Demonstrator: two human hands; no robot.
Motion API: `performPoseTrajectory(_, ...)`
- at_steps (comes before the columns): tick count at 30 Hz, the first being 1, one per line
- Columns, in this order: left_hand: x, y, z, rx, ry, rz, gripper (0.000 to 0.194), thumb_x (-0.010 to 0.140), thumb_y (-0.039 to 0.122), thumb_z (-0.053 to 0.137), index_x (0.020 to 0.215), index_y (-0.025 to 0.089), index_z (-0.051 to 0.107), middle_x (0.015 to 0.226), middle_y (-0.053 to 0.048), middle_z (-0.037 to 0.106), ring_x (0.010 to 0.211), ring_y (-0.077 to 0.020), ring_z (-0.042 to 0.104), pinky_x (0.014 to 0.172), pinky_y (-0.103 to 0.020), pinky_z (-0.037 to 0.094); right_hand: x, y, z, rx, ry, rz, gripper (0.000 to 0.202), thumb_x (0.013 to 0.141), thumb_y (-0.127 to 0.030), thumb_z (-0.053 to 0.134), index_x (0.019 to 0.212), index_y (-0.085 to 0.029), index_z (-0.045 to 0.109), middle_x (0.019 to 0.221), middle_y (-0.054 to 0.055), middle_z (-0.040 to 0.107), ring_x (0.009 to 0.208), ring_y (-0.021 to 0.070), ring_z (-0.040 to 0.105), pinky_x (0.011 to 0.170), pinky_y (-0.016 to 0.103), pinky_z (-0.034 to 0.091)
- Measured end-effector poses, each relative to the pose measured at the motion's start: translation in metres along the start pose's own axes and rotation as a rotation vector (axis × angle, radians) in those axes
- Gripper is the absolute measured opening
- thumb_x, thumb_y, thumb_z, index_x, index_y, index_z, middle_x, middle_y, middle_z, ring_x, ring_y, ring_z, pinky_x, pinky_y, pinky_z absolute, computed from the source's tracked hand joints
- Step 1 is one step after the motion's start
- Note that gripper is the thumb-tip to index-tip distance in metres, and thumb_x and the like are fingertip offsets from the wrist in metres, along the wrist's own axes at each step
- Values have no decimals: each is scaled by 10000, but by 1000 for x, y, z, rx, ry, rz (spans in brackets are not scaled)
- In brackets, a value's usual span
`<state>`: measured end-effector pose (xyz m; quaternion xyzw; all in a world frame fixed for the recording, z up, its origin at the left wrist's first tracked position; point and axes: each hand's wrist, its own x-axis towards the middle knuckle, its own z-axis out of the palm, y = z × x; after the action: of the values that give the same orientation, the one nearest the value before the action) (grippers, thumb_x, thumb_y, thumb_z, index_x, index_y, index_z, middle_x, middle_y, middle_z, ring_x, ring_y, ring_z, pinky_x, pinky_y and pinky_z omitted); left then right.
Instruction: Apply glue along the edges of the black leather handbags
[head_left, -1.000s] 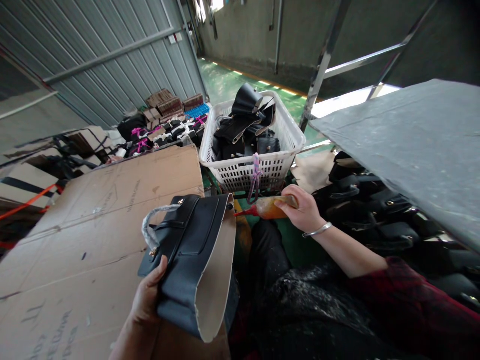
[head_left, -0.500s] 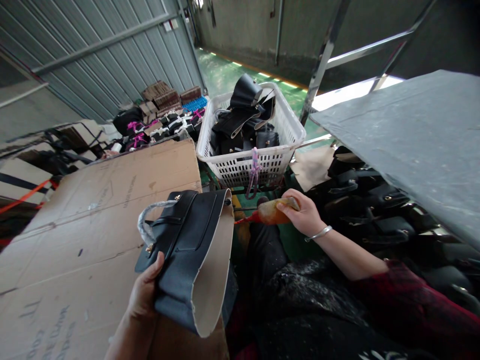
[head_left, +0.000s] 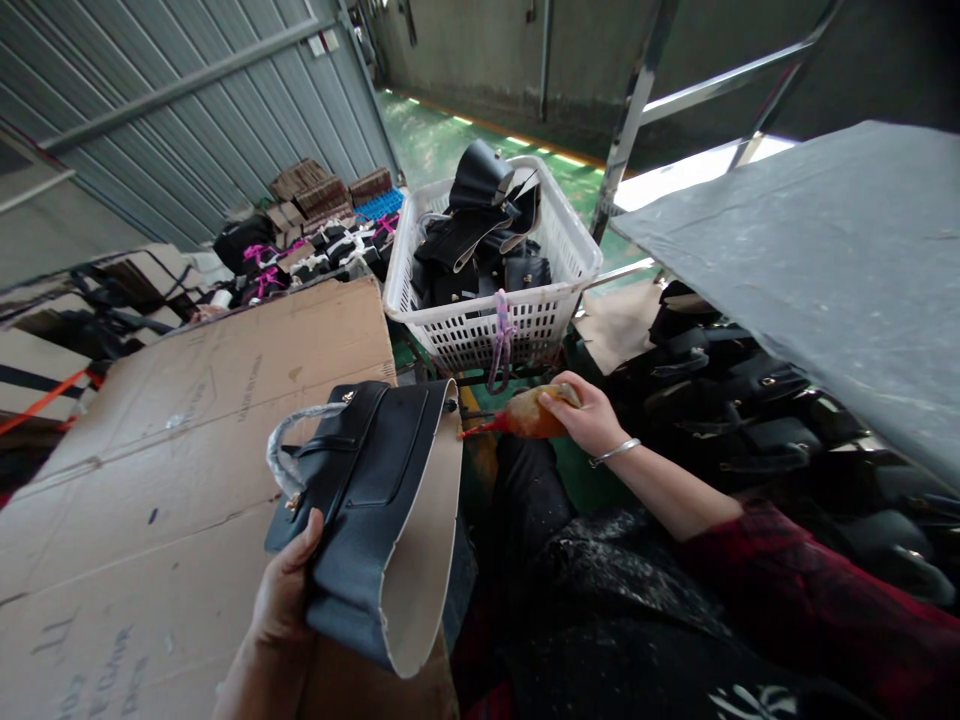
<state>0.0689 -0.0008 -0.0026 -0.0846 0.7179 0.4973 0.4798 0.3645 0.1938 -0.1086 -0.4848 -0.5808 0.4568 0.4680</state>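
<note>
A black handbag piece [head_left: 360,500] with a pale inner lining and a wrapped handle [head_left: 283,445] lies tilted over the cardboard edge, its open side facing right. My left hand [head_left: 289,580] grips it at the lower left, thumb on the front, the other fingers hidden beneath. Closed round a squeeze bottle [head_left: 534,413] of amber liquid is my right hand [head_left: 589,412]. The bottle's red nozzle points left, its tip at or very near the upper right edge of the bag's lining; whether it touches cannot be told.
Cardboard [head_left: 187,480] covers the surface at left. A white plastic basket [head_left: 487,325] of black bag pieces stands ahead. Black bags [head_left: 750,430] are piled at right, beneath a grey sheet [head_left: 825,240]. Bundled pieces [head_left: 330,250] and a metal frame [head_left: 626,130] stand farther back.
My right hand has moved the bottle left, bringing its nozzle to the bag's edge. My left hand keeps its hold on the bag. The whole view has shifted slightly.
</note>
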Motion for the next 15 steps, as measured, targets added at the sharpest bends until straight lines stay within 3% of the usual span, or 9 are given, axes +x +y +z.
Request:
performPoseTrajectory(4, -7, 2, 6, 25, 44, -22, 524, 847, 291, 536, 1298, 24, 516, 884, -192, 722, 685, -334, 698, 656, -415, 590, -14, 1, -1, 79, -46, 83, 322, 647, -478, 689, 678, -206, 520, 577, -37, 471, 552, 124, 438, 529, 256, 382)
performPoseTrajectory(12, -7, -1, 4, 8, 3, 46, 509, 831, 272, 571, 1280, 35, 535, 965, -190, 713, 804, -354, 693, 772, -483, 567, -44, -1, 0, 181, -140, 196, 331, 652, -472, 695, 695, -198, 514, 584, -37, 484, 547, 120, 453, 533, 253, 390)
performPoseTrajectory(15, -6, -2, 5, 19, 8, 31, 513, 830, 282, 564, 1270, 19, 541, 979, -221, 702, 785, -366, 692, 736, -484, 573, -52, -4, 0, 179, -180, 184, 318, 677, -470, 676, 686, -201, 507, 576, -37, 475, 543, 122, 454, 525, 251, 388)
